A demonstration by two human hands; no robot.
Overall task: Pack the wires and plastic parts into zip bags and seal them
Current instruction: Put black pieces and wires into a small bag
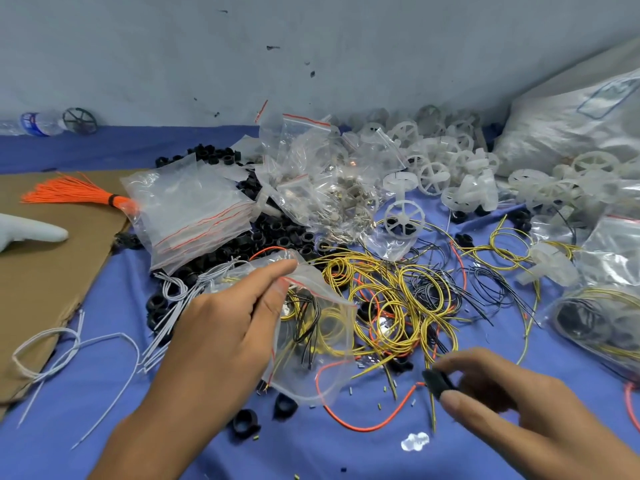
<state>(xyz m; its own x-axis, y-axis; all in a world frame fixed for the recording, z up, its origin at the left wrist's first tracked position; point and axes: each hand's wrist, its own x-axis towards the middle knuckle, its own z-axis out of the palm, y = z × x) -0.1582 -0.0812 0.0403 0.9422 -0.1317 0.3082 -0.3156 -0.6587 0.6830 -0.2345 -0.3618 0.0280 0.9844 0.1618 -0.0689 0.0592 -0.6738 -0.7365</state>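
1. The left hand (221, 327) pinches the red-striped mouth of a zip bag (311, 358) between thumb and forefinger and holds it just above the blue cloth (104, 427).
2. The bag hangs tilted with its mouth up. Coils of yellow and black wire sit inside it.
3. The right hand (502, 400) grips a black part (437, 382) between thumb and fingertips, near the bag's lower right corner and apart from it.
4. A tangle of yellow wires (391, 292), mixed with black and orange ones, lies on the cloth between and beyond the two hands.
5. One long orange wire (363, 426) curves across the cloth below the bag and the right hand.
6. A heap of black rings (273, 233) lies beyond the left hand, and a few more sit by the left wrist.
7. A stack of empty bags (194, 209) rests on the heap.
8. A pile of white wheels (433, 164) lies at the far right, beside a large sack (571, 126).
9. A filled bag (595, 320) at the right edge holds wires and dark parts.
10. Loose white wires (69, 344) lie at the left, partly on cardboard (52, 271), which also bears an orange bundle (76, 194).
11. A bottle (38, 123) lies by the wall.
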